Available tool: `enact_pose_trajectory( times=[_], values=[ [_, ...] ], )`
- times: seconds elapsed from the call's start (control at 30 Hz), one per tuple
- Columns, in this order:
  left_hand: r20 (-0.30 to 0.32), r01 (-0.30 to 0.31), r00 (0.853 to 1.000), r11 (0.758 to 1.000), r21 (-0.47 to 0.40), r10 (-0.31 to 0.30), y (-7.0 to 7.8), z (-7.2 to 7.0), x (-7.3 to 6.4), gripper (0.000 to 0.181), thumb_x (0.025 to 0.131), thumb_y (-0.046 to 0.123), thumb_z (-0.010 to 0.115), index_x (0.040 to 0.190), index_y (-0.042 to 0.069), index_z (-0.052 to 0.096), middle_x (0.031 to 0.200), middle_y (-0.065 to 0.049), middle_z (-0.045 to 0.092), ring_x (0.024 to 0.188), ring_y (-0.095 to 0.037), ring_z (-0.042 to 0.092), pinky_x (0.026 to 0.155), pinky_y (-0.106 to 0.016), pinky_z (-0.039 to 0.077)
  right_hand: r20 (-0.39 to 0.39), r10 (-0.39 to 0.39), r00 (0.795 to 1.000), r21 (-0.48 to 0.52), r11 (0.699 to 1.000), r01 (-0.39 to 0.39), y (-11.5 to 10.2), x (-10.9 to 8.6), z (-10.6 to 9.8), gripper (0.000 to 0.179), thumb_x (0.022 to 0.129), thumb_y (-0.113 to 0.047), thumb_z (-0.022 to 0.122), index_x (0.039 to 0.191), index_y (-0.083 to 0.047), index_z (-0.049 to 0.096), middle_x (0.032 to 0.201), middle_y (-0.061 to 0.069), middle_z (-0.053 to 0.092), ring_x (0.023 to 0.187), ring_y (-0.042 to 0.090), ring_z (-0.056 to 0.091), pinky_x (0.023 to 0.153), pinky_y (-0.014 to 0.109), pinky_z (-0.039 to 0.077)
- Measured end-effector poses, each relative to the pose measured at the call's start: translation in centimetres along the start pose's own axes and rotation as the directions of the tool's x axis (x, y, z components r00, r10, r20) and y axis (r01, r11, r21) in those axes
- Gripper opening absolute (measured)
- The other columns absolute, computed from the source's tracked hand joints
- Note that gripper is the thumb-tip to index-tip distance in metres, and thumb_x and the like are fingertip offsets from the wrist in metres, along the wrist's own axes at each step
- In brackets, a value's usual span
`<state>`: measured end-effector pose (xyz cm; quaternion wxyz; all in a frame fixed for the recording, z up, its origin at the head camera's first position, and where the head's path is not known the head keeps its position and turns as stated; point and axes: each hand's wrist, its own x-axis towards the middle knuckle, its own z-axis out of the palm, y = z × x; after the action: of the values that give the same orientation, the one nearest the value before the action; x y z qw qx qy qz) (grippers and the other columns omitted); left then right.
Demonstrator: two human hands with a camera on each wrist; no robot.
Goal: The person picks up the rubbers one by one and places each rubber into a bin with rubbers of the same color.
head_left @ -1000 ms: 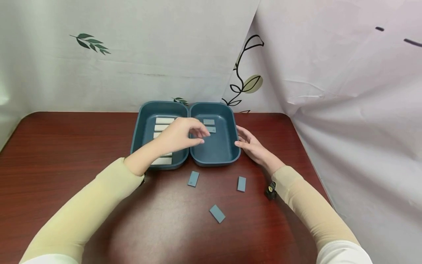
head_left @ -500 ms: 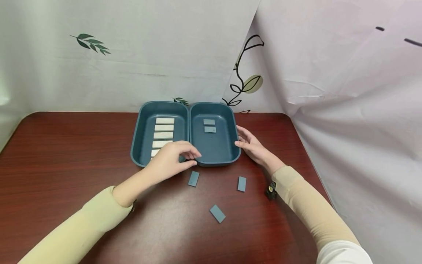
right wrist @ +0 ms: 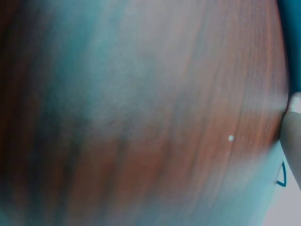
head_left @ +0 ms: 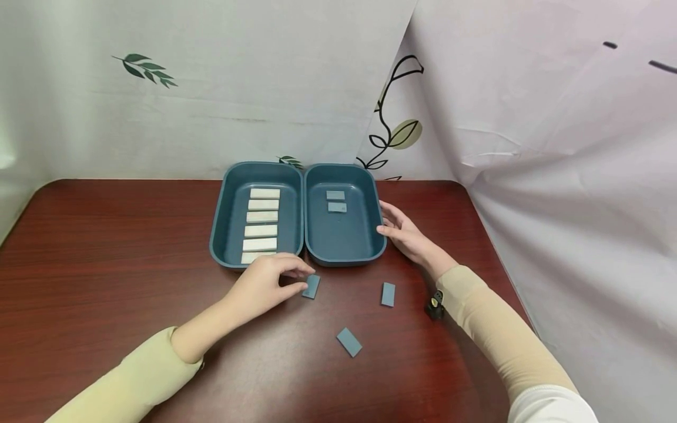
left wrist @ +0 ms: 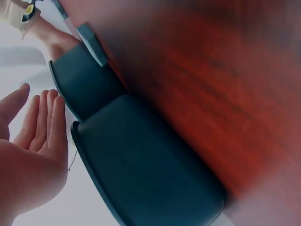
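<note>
My left hand point(head_left: 267, 282) hovers over the table just left of a flat blue-grey rectangular block point(head_left: 313, 286). Its thumb and fingers are apart with nothing between them, and the left wrist view shows the fingers point(left wrist: 57, 122) fairly straight, away from the block point(left wrist: 92, 44). My right hand point(head_left: 404, 234) rests against the outer right wall of the right blue tray point(head_left: 346, 244), thumb near the rim. In the right wrist view only part of the thumb point(right wrist: 292, 129) shows beside the blue wall. Two small blue-grey blocks point(head_left: 337, 207) lie in that tray.
The left blue tray point(head_left: 224, 235) stands against the right one and holds several whitish bars point(head_left: 261, 217) in a column. Two more blue-grey blocks lie on the dark red table point(head_left: 254, 364): a right block point(head_left: 388, 295) and a front block point(head_left: 349, 342). A pale curtain point(head_left: 238, 88) hangs behind.
My left hand has come back from above the right tray, past its near edge, down toward the nearest block on the table. The right hand and the blocks stay put.
</note>
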<state>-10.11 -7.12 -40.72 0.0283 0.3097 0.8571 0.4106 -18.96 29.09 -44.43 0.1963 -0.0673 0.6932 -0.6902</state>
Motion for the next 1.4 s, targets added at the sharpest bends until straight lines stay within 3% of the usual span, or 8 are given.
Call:
enact_pose_trajectory(
  times=[0.33, 0.63, 0.93, 1.1, 1.27, 1.4],
  values=[
    [0.071, -0.020, 0.997, 0.992, 0.127, 0.011, -0.3, 0.9, -0.3, 0.030, 0.088, 0.008, 0.086, 0.118, 0.010, 0.080, 0.115, -0.002, 0.080, 0.102, -0.019, 0.077, 0.088, -0.034, 0.064, 0.000, 0.003, 1.000, -0.003, 1.000, -0.003, 0.0, -0.1, 0.0, 0.074, 0.107, -0.005, 0.057, 0.170, -0.011, 0.019, 0.175, 0.018, 0.023, 0.147, 0.018, 0.043, 0.108, 0.018, 0.047],
    [0.177, -0.041, 0.984, 0.979, 0.199, 0.005, -0.5, 1.7, -0.2, 0.042, 0.092, 0.017, 0.085, 0.132, 0.009, 0.074, 0.133, -0.006, 0.074, 0.125, -0.026, 0.070, 0.104, -0.046, 0.058, 0.000, 0.009, 1.000, 0.003, 1.000, -0.009, -0.1, -0.1, 0.0, 0.074, 0.107, -0.002, 0.054, 0.170, -0.012, 0.017, 0.176, 0.016, 0.021, 0.152, 0.022, 0.038, 0.108, 0.018, 0.047],
    [0.215, -0.072, 0.976, 0.972, 0.223, 0.023, -0.7, 2.3, 0.2, 0.056, 0.092, 0.019, 0.086, 0.141, 0.003, 0.065, 0.140, -0.012, 0.068, 0.131, -0.030, 0.065, 0.109, -0.047, 0.055, 0.002, 0.013, 1.000, -0.004, 1.000, -0.013, -0.1, 0.0, -0.1, 0.072, 0.108, -0.002, 0.052, 0.170, -0.013, 0.018, 0.176, 0.014, 0.022, 0.155, 0.027, 0.035, 0.109, 0.020, 0.046],
    [0.223, -0.047, 0.975, 0.969, 0.244, -0.009, -0.8, 2.4, 0.3, 0.057, 0.093, 0.018, 0.084, 0.142, 0.000, 0.063, 0.143, -0.016, 0.066, 0.134, -0.033, 0.063, 0.111, -0.049, 0.054, 0.004, 0.012, 1.000, -0.006, 1.000, -0.012, 0.0, 0.1, -0.1, 0.073, 0.108, -0.003, 0.053, 0.171, -0.013, 0.017, 0.176, 0.014, 0.021, 0.158, 0.032, 0.031, 0.110, 0.020, 0.045],
    [0.235, -0.024, 0.971, 0.969, 0.247, -0.036, -1.0, 2.5, 0.5, 0.054, 0.094, 0.019, 0.083, 0.141, 0.000, 0.064, 0.143, -0.016, 0.066, 0.134, -0.032, 0.064, 0.111, -0.048, 0.054, -0.004, 0.010, 1.000, -0.002, 1.000, -0.010, 0.0, 0.1, -0.1, 0.072, 0.108, 0.000, 0.052, 0.170, -0.011, 0.018, 0.175, 0.016, 0.021, 0.152, 0.024, 0.038, 0.110, 0.020, 0.045],
    [0.230, -0.041, 0.973, 0.965, 0.259, -0.020, -1.2, 2.7, 0.5, 0.050, 0.095, 0.017, 0.082, 0.140, 0.001, 0.066, 0.140, -0.015, 0.068, 0.132, -0.031, 0.066, 0.109, -0.047, 0.055, -0.011, 0.006, 1.000, -0.003, 1.000, -0.006, 0.0, 0.1, 0.0, 0.073, 0.107, 0.002, 0.051, 0.170, -0.010, 0.018, 0.175, 0.018, 0.022, 0.145, 0.016, 0.043, 0.110, 0.019, 0.045]
  ],
)
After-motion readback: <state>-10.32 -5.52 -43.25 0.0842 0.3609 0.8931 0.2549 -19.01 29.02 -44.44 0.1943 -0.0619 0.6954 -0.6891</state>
